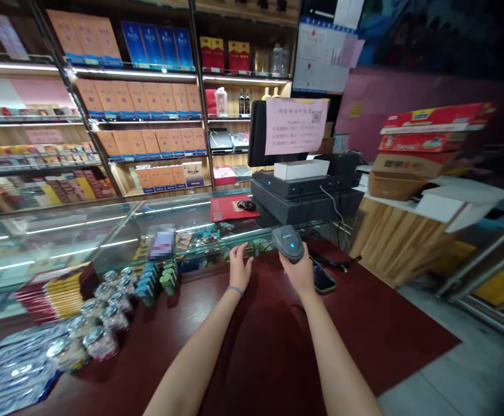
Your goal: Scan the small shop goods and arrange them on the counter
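My right hand (299,271) is closed around the handle of a grey barcode scanner (288,242), whose head shows a blue light and points toward me. A dark phone (322,278) lies on the dark red counter (356,323) just right of that hand. My left hand (240,267) rests at the far edge of the counter by the glass display case (82,237), its fingers curled over something small that I cannot make out.
A cash register (306,199) with a monitor and a pink notice stands behind the counter, beside a red mouse pad (230,209) with a mouse. Small jars (104,312) and stacked packets (59,292) crowd the counter's left. Shelves of boxes fill the back wall. Cardboard boxes (421,150) sit at right.
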Demonstrator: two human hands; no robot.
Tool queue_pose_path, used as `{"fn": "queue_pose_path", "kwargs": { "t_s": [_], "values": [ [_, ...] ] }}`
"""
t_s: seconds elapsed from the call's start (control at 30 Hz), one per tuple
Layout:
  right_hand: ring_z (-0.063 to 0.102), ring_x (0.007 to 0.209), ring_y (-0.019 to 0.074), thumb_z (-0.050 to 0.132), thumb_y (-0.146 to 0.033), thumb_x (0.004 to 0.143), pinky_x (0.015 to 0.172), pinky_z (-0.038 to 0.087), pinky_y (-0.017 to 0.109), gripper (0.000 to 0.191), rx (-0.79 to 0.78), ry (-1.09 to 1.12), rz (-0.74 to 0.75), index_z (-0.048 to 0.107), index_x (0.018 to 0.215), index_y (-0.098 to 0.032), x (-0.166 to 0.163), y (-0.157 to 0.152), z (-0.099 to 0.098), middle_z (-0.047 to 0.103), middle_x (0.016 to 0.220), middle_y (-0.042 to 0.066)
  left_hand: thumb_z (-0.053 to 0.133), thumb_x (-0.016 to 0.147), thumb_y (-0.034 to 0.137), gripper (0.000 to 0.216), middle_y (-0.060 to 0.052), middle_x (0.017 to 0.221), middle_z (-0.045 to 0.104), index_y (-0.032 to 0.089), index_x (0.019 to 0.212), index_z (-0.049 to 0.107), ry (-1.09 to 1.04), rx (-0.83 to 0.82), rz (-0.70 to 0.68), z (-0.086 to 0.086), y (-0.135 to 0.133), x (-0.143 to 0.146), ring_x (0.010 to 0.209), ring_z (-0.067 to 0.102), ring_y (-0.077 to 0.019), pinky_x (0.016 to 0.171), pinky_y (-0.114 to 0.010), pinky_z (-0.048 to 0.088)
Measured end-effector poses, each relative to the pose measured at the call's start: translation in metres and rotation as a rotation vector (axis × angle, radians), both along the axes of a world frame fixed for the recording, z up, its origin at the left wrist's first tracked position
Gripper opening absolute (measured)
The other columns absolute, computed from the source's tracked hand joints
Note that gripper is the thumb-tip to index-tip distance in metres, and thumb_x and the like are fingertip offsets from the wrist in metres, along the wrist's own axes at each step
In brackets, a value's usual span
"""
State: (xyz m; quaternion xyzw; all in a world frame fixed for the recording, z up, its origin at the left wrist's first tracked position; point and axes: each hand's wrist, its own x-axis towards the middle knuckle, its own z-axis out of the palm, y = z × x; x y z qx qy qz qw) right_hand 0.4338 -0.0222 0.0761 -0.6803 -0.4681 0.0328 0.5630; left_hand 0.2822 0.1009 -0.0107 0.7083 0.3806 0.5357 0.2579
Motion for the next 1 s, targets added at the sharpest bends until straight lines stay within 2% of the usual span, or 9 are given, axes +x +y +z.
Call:
{"fn": "queue_pose_path", "kwargs": {
  "t_s": [0.13, 0.27, 0.4, 0.6, 0.7, 0.87, 1.0],
  "values": [
    [0.073, 0.071, 0.0288, 0.066, -0.045, 0.081, 0.061, 0.054, 0.034, 0.031, 0.021, 0.082, 0.01, 0.05, 0.102, -0.028, 0.003, -0.001, 0.002, 0.072, 0.079, 0.005, 0.064, 0.082, 0.006, 0.056, -0.012, 0.128, 0.049, 0.023, 0.135, 0.06, 0.017, -0.032, -0.012, -0.007, 0.011, 0.03, 0.129, 0.052, -0.0279, 0.116, -0.05, 0.041],
    [0.074, 0.074, 0.0299, 0.067, -0.044, 0.08, 0.061, 0.055, 0.035, 0.033, 0.048, 0.102, 0.035, 0.049, 0.102, -0.028, 0.002, -0.001, 0.001, 0.073, 0.082, 0.006, 0.064, 0.083, 0.005, 0.054, -0.012, 0.125, 0.049, 0.022, 0.134, 0.06, 0.017, -0.035, -0.015, -0.011, 0.016, 0.044, 0.126, 0.054, -0.0269, 0.116, -0.049, 0.041],
    [0.074, 0.074, 0.0307, 0.068, -0.044, 0.08, 0.061, 0.056, 0.036, 0.034, 0.03, 0.108, 0.035, 0.05, 0.105, -0.028, 0.0, -0.002, 0.002, 0.073, 0.081, 0.006, 0.064, 0.083, 0.006, 0.048, -0.011, 0.122, 0.052, 0.021, 0.128, 0.061, 0.013, -0.049, -0.013, -0.01, 0.018, 0.049, 0.121, 0.057, -0.0258, 0.113, -0.047, 0.044],
    [0.074, 0.073, 0.0296, 0.066, -0.045, 0.081, 0.062, 0.057, 0.036, 0.035, 0.022, 0.082, 0.034, 0.05, 0.107, -0.028, -0.002, -0.001, 0.001, 0.074, 0.082, 0.006, 0.064, 0.085, 0.009, 0.032, -0.008, 0.11, 0.067, 0.021, 0.115, 0.061, -0.01, -0.087, -0.037, -0.003, 0.013, 0.043, 0.108, 0.063, -0.0249, 0.104, -0.044, 0.047],
    [0.074, 0.071, 0.0283, 0.066, -0.045, 0.08, 0.061, 0.057, 0.035, 0.036, 0.036, 0.06, 0.051, 0.05, 0.107, -0.027, -0.003, 0.001, -0.003, 0.074, 0.085, 0.006, 0.067, 0.085, 0.013, 0.03, -0.008, 0.106, 0.069, 0.022, 0.114, 0.062, -0.06, -0.127, 0.0, 0.001, 0.003, 0.035, 0.102, 0.065, -0.024, 0.099, -0.041, 0.049],
    [0.074, 0.069, 0.0294, 0.065, -0.049, 0.08, 0.06, 0.056, 0.035, 0.04, -0.029, 0.022, 0.037, 0.052, 0.111, -0.027, -0.009, 0.002, -0.004, 0.074, 0.079, 0.005, 0.065, 0.092, 0.026, 0.032, -0.011, 0.121, 0.065, 0.021, 0.122, 0.057, -0.274, -0.111, 0.048, 0.006, -0.028, 0.0, 0.11, 0.065, -0.0227, 0.098, -0.038, 0.052],
    [0.077, 0.09, 0.0341, 0.065, -0.048, 0.081, 0.073, 0.057, 0.039, 0.039, -0.052, -0.068, 0.047, 0.053, 0.111, -0.027, -0.02, 0.0, -0.002, 0.078, 0.09, 0.01, 0.061, 0.096, 0.036, 0.035, -0.013, 0.124, 0.061, 0.021, 0.126, 0.053, -0.442, -0.104, 0.146, 0.014, -0.054, -0.05, 0.109, 0.065, -0.0213, 0.094, -0.035, 0.055]
  ]
}}
